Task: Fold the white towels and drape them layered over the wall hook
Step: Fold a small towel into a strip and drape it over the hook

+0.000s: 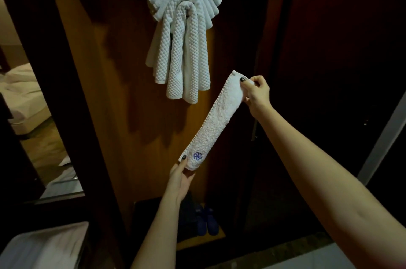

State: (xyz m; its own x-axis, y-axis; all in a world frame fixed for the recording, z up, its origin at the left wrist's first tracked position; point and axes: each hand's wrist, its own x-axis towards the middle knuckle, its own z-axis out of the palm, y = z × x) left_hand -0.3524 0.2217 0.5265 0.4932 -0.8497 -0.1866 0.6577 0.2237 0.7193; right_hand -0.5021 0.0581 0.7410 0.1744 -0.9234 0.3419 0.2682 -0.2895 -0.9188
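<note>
L hand (pixel 182 177) & R hand (pixel 256 92) pinch folded towel (pixel 216 119) ends. Hook prob under hung towels (pixel 182 15); weak pinch may unfold it.

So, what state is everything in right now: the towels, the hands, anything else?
folded towel: folded into a narrow strip, held taut on a slant, not yet hung.
left hand: pinches the strip's lower end, by the blue logo.
right hand: pinches the strip's upper end.
hung towels: draped in layers high on the wall, ends hanging down.
blue shoes: side by side low down, untouched.
</note>
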